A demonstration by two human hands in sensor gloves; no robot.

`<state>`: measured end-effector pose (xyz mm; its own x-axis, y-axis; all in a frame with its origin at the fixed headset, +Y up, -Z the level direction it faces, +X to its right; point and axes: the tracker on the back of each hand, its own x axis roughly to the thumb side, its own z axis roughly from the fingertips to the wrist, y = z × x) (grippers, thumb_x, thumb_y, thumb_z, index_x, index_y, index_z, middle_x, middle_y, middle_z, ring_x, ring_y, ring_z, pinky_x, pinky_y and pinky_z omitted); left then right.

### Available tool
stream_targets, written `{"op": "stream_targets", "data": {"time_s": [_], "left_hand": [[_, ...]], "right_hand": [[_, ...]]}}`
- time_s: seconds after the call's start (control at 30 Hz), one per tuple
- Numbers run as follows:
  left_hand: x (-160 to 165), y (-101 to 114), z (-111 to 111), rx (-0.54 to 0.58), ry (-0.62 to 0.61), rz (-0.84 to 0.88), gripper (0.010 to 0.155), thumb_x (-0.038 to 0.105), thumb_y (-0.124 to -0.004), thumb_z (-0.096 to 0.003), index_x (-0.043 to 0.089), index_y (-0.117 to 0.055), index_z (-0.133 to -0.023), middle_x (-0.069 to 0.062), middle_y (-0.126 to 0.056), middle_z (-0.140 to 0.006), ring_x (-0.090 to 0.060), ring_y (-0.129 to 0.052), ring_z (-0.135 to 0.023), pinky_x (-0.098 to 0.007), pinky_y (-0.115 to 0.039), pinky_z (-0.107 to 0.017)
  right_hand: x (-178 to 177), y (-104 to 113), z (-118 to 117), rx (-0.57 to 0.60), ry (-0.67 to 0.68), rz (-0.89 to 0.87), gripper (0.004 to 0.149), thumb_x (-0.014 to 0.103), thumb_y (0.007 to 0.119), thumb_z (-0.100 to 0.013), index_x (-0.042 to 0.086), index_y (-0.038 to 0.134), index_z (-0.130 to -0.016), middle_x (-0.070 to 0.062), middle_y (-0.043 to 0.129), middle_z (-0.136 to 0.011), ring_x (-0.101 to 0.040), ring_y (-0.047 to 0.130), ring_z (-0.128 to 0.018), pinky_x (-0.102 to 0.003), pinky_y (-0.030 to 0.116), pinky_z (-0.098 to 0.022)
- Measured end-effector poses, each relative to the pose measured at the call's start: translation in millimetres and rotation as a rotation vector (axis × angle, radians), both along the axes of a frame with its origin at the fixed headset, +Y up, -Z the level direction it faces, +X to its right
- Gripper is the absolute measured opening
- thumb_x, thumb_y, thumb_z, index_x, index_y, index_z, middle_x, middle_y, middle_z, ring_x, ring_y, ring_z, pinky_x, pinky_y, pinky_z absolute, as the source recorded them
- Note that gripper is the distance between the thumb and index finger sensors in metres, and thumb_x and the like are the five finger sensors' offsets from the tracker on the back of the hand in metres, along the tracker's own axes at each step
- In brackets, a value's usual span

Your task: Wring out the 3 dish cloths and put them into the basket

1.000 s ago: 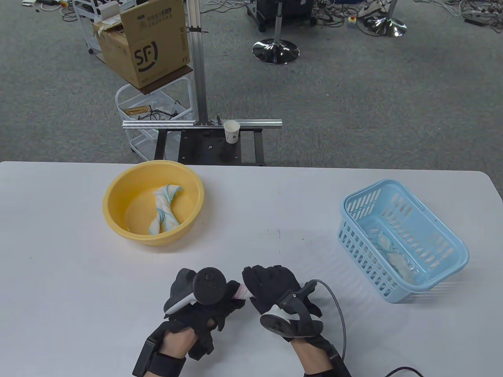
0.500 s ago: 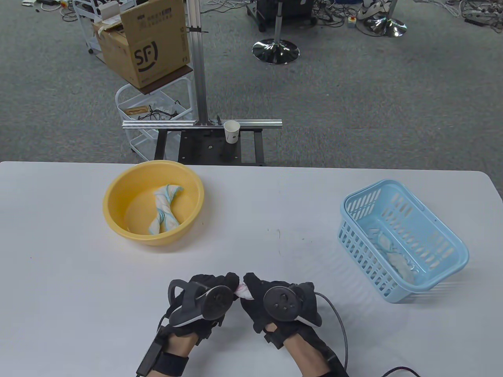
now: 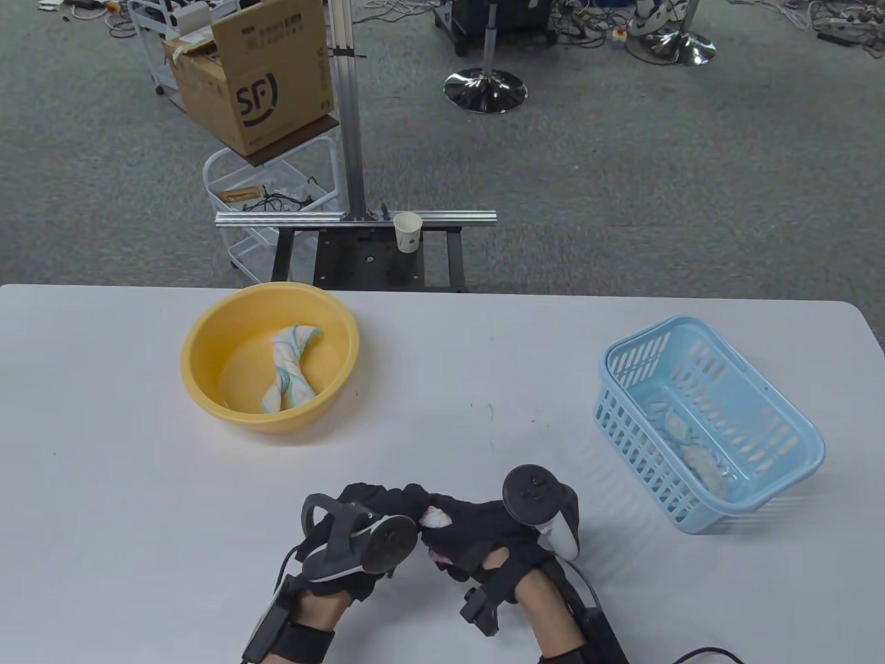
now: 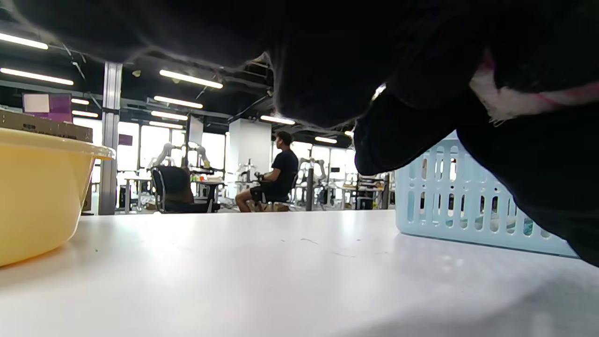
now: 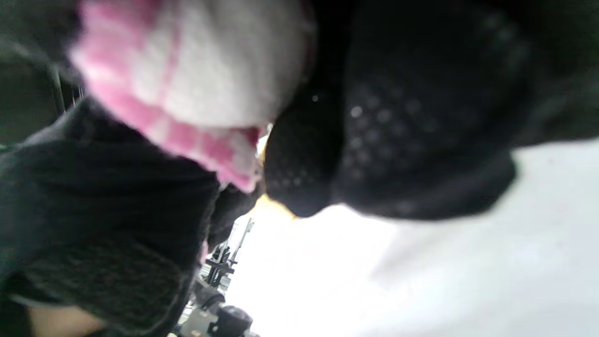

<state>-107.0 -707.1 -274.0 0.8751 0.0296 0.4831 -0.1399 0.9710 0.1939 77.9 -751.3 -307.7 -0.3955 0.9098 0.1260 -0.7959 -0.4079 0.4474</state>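
Note:
Both gloved hands meet near the table's front edge and grip one pink-and-white dish cloth (image 3: 434,516) between them. My left hand (image 3: 377,515) holds its left end, my right hand (image 3: 477,529) its right end; most of the cloth is hidden inside the fists. The right wrist view shows the pink-checked cloth (image 5: 196,79) bunched against the glove. A twisted blue-and-white cloth (image 3: 290,370) lies in the yellow basin (image 3: 207,332). Another pale cloth (image 3: 695,453) lies in the light blue basket (image 3: 802,429) at the right.
The yellow basin (image 4: 37,196) stands left and the basket (image 4: 449,196) right of the hands. Beyond the table's far edge stand a metal frame with a paper cup (image 3: 408,230), a cardboard box (image 3: 252,72) on a cart, and a seated person (image 4: 276,173) far off.
My right hand has rolled so its tracker swung from below the wrist to the upper right. The left hand rolled the other way. Both stay clamped on the pink cloth.

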Motion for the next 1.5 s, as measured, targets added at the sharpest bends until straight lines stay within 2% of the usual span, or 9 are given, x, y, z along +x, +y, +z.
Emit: {"op": "stream_targets", "data": {"time_s": [0.2,0.33,0.47,0.67,0.87,1.1,1.3,1.43,1.5], "left_hand": [[-0.6,0.8,-0.6,-0.01,0.011,0.005,0.05,0.045,-0.088,-0.0402,0.013,-0.086,-0.079,0.009,-0.1,-0.035,-0.017,-0.093,-0.008,-0.045,-0.086,-0.026],[-4.1,0.8,-0.1,-0.03,0.039,0.027,0.054,0.047,-0.091,-0.0431,0.016,-0.081,-0.086,0.008,-0.102,-0.052,-0.021,-0.104,-0.027,-0.047,-0.087,-0.038],[-11.5,-0.3,-2.1,-0.086,0.082,0.061,0.059,0.05,-0.089,-0.0437,0.019,-0.074,-0.092,0.008,-0.099,-0.065,-0.023,-0.105,-0.044,-0.049,-0.084,-0.049],[-40.1,-0.1,-9.1,-0.105,0.16,0.158,0.068,0.053,-0.09,-0.0404,0.021,-0.068,-0.096,0.008,-0.094,-0.074,-0.024,-0.102,-0.054,-0.05,-0.08,-0.056],[-54.7,-5.4,-12.7,-0.12,0.21,0.215,0.076,0.057,-0.089,-0.0395,0.023,-0.059,-0.101,0.009,-0.088,-0.085,-0.025,-0.098,-0.065,-0.051,-0.077,-0.061],[-52.1,-14.5,-17.0,-0.162,0.201,0.225,0.077,0.057,-0.088,-0.04,0.023,-0.059,-0.102,0.008,-0.087,-0.086,-0.025,-0.098,-0.067,-0.051,-0.077,-0.061],[-50.7,-18.3,-18.8,-0.201,0.192,0.253,0.075,0.056,-0.088,-0.0403,0.022,-0.06,-0.101,0.008,-0.088,-0.085,-0.025,-0.099,-0.066,-0.051,-0.077,-0.06],[-50.3,-19.1,-18.7,-0.215,0.185,0.274,0.074,0.056,-0.088,-0.0404,0.022,-0.062,-0.101,0.008,-0.089,-0.085,-0.025,-0.1,-0.065,-0.051,-0.078,-0.06],[-50.0,-19.8,-18.5,-0.217,0.181,0.278,0.074,0.056,-0.088,-0.0405,0.022,-0.062,-0.101,0.007,-0.09,-0.084,-0.025,-0.1,-0.065,-0.051,-0.078,-0.06]], "right_hand": [[2.8,-2.4,-0.8,-0.024,-0.015,-0.017,0.058,0.036,0.097,-0.044,0.003,0.079,-0.088,-0.01,0.111,-0.044,-0.021,0.112,-0.015,-0.047,0.093,-0.022],[8.7,-1.9,-2.0,0.039,-0.049,0.04,0.06,0.038,0.096,-0.045,0.007,0.076,-0.092,-0.011,0.107,-0.054,-0.024,0.111,-0.027,-0.049,0.091,-0.031],[17.8,4.5,-1.6,0.202,-0.132,0.106,0.059,0.038,0.096,-0.046,0.012,0.073,-0.095,-0.011,0.103,-0.064,-0.027,0.109,-0.039,-0.051,0.088,-0.039],[42.0,15.4,-1.0,0.422,-0.327,0.099,0.059,0.036,0.095,-0.046,0.014,0.071,-0.096,-0.016,0.096,-0.074,-0.034,0.105,-0.051,-0.057,0.083,-0.046],[53.7,35.3,4.0,0.622,-0.44,0.158,0.061,0.04,0.093,-0.048,0.02,0.067,-0.1,-0.016,0.083,-0.091,-0.042,0.092,-0.076,-0.062,0.073,-0.058],[76.7,78.6,2.0,0.699,-0.614,0.239,0.063,0.044,0.09,-0.05,0.023,0.063,-0.102,-0.018,0.062,-0.105,-0.048,0.065,-0.095,-0.071,0.053,-0.067],[131.2,128.9,-6.3,0.622,-0.854,0.368,0.065,0.046,0.088,-0.051,0.023,0.06,-0.104,-0.018,0.053,-0.11,-0.049,0.045,-0.102,-0.073,0.037,-0.071],[176.1,131.2,-8.5,0.366,-1.034,0.41,0.069,0.047,0.087,-0.052,0.024,0.053,-0.107,-0.017,0.039,-0.114,-0.048,0.027,-0.106,-0.074,0.022,-0.072],[193.0,126.1,-6.5,0.327,-1.109,0.419,0.07,0.048,0.086,-0.052,0.023,0.051,-0.107,-0.017,0.037,-0.114,-0.047,0.026,-0.106,-0.074,0.02,-0.072]]}}
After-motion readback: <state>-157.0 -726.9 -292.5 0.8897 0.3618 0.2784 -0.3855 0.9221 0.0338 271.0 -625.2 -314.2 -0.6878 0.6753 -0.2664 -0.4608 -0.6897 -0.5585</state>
